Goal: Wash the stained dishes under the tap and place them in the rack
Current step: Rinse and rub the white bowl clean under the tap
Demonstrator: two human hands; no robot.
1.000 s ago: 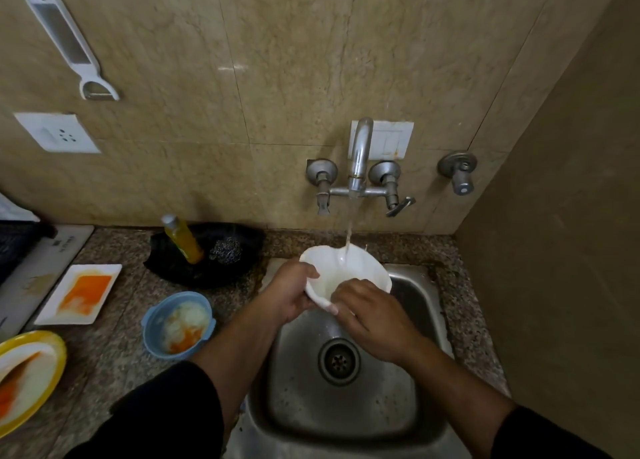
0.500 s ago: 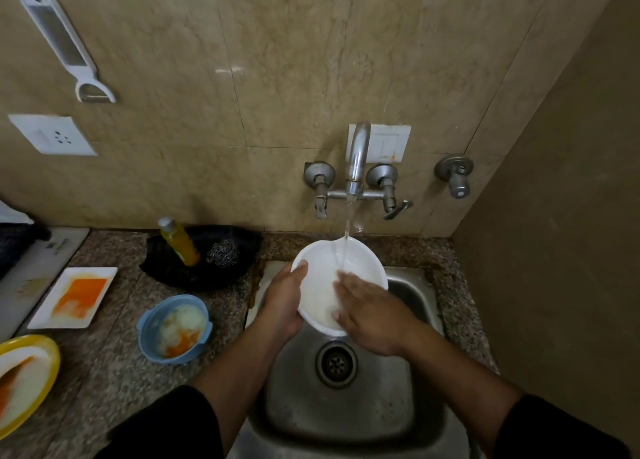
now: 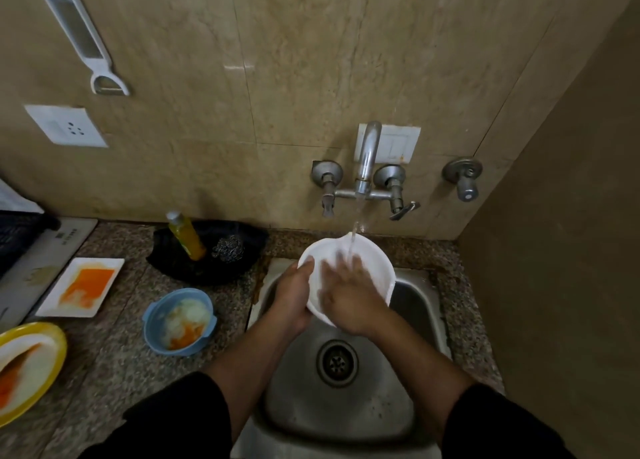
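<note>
White round bowl (image 3: 377,275) held tilted above the steel sink (image 3: 346,413), under the running tap (image 3: 369,153).

My left hand (image 3: 292,296) grips the bowl's left rim, thumb hooked over the edge and the other fingers hidden behind it, so the opening faces me. My right hand (image 3: 349,302) lies inside the bowl, fingers straight and spread against the white surface, slightly blurred. The thin water stream (image 3: 355,230) lands among those fingertips, near the far rim. Left of the sink, on the speckled granite counter (image 3: 114,354), a blue plastic bowl (image 3: 149,327) with white and orange residue sits nearest. Farther left are a white rectangular plate (image 3: 65,310) smeared orange and a yellow-rimmed plate (image 3: 57,351) at the edge of view. By the wall, a black tray (image 3: 207,271) holds an orange bottle (image 3: 188,238) and a steel wool scrubber (image 3: 228,249).
</note>
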